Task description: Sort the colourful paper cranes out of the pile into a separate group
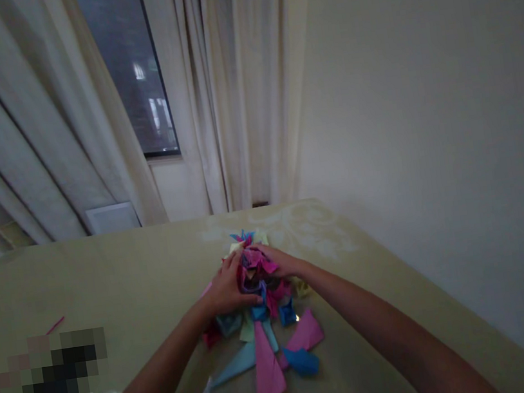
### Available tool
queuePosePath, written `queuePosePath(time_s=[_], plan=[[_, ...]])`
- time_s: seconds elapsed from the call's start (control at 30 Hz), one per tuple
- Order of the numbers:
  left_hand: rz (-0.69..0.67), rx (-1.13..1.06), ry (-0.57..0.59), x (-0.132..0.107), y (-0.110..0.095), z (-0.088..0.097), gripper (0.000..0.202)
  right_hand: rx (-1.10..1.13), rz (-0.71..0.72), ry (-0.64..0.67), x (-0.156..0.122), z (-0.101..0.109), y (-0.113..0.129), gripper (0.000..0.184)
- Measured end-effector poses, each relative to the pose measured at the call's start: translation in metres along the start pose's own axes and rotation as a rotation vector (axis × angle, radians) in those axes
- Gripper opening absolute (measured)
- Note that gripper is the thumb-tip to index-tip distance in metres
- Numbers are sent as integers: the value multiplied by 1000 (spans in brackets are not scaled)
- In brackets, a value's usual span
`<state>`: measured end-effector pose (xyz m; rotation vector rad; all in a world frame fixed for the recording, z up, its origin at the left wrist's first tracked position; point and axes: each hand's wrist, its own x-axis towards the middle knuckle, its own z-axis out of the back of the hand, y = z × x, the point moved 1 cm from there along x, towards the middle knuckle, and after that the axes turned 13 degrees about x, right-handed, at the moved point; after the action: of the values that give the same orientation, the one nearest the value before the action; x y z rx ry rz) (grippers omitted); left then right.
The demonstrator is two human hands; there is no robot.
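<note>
A heap of folded coloured paper pieces (254, 269), pink, blue, purple and pale yellow, lies on a shiny beige table (147, 284). My left hand (229, 289) presses against the heap's left side with fingers curled around it. From the right, my right hand (278, 260) cups the same heap, fingers bent over the top. More loose pieces lie nearer to me: a long pink sheet (268, 371), a light blue strip (237, 364), a dark blue folded piece (302, 360).
A thin pink strip (56, 325) lies at the table's left. A blurred patch covers the near left corner. White curtains (236, 83) and a dark window (131, 65) stand behind the table; a plain wall runs along the right.
</note>
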<state>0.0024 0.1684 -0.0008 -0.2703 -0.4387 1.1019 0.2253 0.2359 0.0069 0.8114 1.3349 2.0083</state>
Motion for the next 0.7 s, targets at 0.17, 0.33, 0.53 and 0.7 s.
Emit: queuePosePath(time_s=[0.17, 0.33, 0.53, 0.7], plan=[[-85, -202, -173, 16, -18, 27, 98, 121, 87, -20, 11, -13, 22, 73], [-35, -484, -203, 2, -16, 87, 90, 161, 84, -34, -10, 14, 60, 79], [68, -160, -46, -57, 14, 109, 98, -95, -105, 28, -64, 64, 58, 101], [67, 81, 95, -92, 24, 59, 112, -307, -228, 179, -91, 51, 13, 138]])
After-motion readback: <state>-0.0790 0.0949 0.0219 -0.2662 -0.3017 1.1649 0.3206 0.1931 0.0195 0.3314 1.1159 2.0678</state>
